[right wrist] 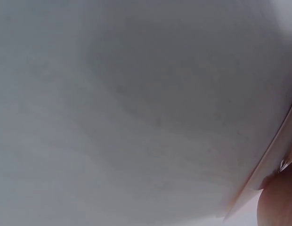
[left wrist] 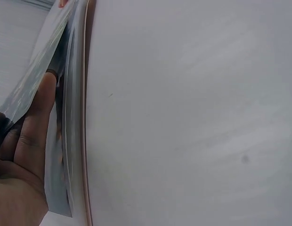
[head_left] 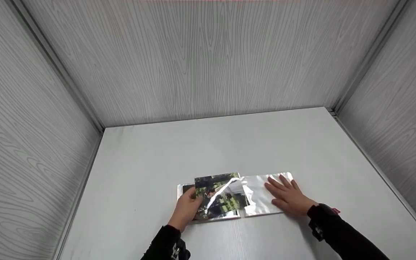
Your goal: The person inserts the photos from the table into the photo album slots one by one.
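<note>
An open photo album (head_left: 258, 200) with clear plastic sleeves lies flat near the front of the table. My left hand (head_left: 185, 209) pinches the left edge of a glossy photo (head_left: 228, 206) with green foliage on it, tilted over the album's left page. In the left wrist view, the fingers (left wrist: 35, 127) are beneath the raised photo (left wrist: 40, 61), just above the stacked album pages (left wrist: 76, 141). My right hand (head_left: 291, 198) rests with spread fingers on the shiny right page. Only a bit of that hand shows in the right wrist view, beside the page edge (right wrist: 259, 174).
The white table (head_left: 208, 148) meets a grey wood-grain panel (head_left: 208, 65) at the back. Similar panels stand on the left (head_left: 24, 144) and right (head_left: 392, 119), with metal strips along the seams.
</note>
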`<state>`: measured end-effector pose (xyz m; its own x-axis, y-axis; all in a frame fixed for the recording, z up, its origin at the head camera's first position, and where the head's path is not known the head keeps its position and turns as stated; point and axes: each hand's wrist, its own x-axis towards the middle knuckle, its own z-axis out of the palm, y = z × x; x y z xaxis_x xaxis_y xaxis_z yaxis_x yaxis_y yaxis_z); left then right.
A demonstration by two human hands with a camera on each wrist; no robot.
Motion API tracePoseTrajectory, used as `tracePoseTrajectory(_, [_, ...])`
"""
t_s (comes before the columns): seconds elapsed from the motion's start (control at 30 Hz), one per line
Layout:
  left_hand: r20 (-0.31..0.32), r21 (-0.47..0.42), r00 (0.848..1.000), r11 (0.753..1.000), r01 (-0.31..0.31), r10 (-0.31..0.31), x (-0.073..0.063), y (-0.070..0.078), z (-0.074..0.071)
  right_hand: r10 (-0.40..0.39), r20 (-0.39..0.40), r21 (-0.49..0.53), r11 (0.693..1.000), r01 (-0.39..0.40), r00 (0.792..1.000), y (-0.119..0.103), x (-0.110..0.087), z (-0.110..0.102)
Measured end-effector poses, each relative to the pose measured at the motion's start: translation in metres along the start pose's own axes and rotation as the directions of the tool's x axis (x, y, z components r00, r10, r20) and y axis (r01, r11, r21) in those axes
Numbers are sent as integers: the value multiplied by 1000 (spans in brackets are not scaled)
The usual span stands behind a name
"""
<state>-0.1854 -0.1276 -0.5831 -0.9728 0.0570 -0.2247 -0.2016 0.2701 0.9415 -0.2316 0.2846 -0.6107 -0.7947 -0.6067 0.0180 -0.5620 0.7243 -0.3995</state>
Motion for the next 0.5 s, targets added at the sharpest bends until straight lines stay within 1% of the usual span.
tracePoseTrajectory(0.1, [13, 14, 1000, 1000, -7, 7, -2, 0, 1, -1, 6, 1, 1000, 1, 1000, -2, 0, -2])
tracePoseTrajectory(0.2, [18, 51, 999, 998, -35, 34, -4, -1, 1, -3, 15, 31, 1000, 2, 1000, -4, -1, -5])
tracePoseTrajectory(0.3, [24, 69, 998, 996, -56, 55, -5, -3, 0, -9, 20, 53, 999, 8, 1000, -7, -1, -7])
tracePoseTrajectory(0.37, [30, 65, 998, 996, -63, 61, -5, -4, 0, -9, 20, 49, 999, 8, 1000, -7, -1, -7])
tracePoseTrajectory(0.5, [56, 29, 997, 999, -45, 44, -5, -5, -2, -3, 24, 30, 1000, 2, 1000, -6, -1, -6])
